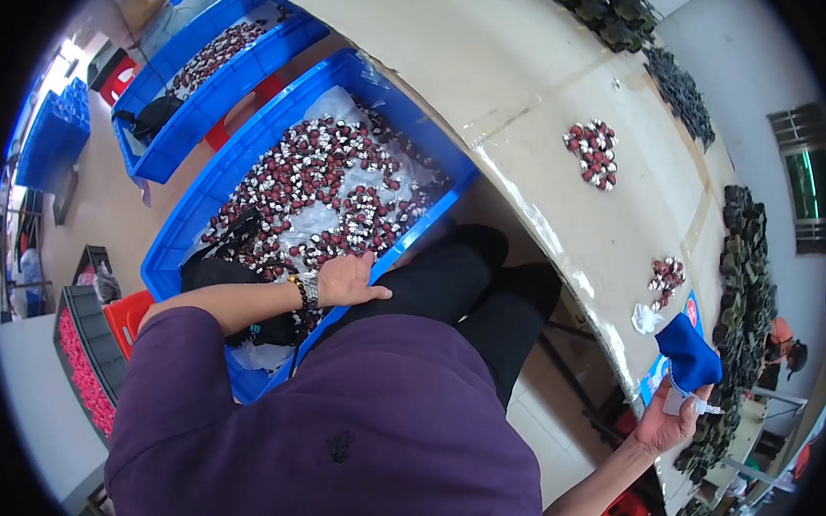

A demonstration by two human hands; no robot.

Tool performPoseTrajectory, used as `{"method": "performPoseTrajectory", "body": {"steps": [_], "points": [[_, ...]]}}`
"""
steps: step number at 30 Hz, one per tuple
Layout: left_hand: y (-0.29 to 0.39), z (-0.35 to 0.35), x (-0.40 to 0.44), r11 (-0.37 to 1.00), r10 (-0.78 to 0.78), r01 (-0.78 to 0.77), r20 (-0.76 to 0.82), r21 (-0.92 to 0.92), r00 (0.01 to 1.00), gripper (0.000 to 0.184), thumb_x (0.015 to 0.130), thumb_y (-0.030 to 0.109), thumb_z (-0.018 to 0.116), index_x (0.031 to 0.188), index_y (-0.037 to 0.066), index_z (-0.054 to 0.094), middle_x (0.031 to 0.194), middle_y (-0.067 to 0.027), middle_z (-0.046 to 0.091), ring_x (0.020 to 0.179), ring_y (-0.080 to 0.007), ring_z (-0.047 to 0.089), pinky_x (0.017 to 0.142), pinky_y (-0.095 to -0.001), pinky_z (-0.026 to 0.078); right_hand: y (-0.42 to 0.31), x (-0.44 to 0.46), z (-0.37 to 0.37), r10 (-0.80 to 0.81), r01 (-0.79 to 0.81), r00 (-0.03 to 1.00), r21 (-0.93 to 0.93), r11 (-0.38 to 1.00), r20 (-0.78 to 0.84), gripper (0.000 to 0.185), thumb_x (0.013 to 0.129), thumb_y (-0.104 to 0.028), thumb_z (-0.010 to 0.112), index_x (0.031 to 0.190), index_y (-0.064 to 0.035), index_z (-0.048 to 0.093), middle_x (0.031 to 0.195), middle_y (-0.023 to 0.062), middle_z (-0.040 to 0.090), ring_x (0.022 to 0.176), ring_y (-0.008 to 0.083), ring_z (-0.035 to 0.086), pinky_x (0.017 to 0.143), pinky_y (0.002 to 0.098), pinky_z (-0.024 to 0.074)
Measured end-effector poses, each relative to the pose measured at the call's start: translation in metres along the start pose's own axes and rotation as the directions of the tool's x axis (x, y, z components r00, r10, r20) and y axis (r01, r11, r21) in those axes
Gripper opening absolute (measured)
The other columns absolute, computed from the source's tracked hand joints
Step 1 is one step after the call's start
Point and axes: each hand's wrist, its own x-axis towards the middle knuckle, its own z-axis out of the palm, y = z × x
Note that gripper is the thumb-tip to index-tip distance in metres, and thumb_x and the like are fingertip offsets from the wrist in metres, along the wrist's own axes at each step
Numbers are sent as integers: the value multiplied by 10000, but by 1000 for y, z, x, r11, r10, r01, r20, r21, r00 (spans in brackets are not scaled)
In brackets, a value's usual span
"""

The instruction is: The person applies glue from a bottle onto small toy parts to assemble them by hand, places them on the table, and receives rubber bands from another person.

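Observation:
My left hand (347, 280) rests at the near rim of a large blue bin (404, 249), beside my thigh, its fingers apart and holding nothing. Small dark red and silver-white pieces (298, 177) fill much of that bin. At the right table edge, my right hand (669, 425) is closed around a small white bottle (679, 402) with a thin nozzle. A blue cloth piece (689, 352) sits just above the bottle, touching it; whether my fingers also grip the cloth is hidden. Near it on the table (546, 90) lie a white crumpled scrap (646, 318) and a small red-and-white pile (667, 278).
Another red-and-white pile (592, 155) lies farther up the table. Dark green pieces (747, 270) line its far edge. A second blue bin (176, 145) stands at upper left, near a person (140, 12). A grey crate (109, 352) holds pink pieces. Another person (781, 344) is far right.

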Motion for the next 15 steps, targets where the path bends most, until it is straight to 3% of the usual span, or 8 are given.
{"method": "performPoseTrajectory", "body": {"steps": [2,7,10,15], "points": [[-2,8,0,997,-51,47,-66,-55,996,605,813,499,615,1032,-53,499,720,-219,629,694,-382,638,647,-461,501,-6,7,2,-25,26,999,-46,999,28,699,754,-26,651,1391,-24,363,1411,128,407,1269,268,428,1088,432,321],[-5,15,-5,996,20,-32,-133,-84,991,485,830,385,610,995,-55,491,730,-223,621,718,-386,624,650,-488,481,2,10,-5,-29,29,999,-19,999,28,776,751,-36,654,1432,-23,283,1397,131,420,1257,263,441,1080,404,327],[-10,19,-4,997,17,-25,-112,-67,994,482,838,379,604,998,-59,483,737,-239,617,734,-407,618,663,-492,481,16,8,-4,-21,21,1000,45,999,8,724,738,-28,659,1395,-24,354,1390,117,442,1249,265,455,1074,416,336],[-11,21,-7,999,20,-26,-142,-39,990,342,755,183,564,962,-73,470,739,-272,608,745,-438,610,693,-512,485,18,3,-25,-13,17,999,127,992,-33,653,735,-24,662,1345,-37,428,1356,101,487,1228,262,481,1071,430,339]]}}
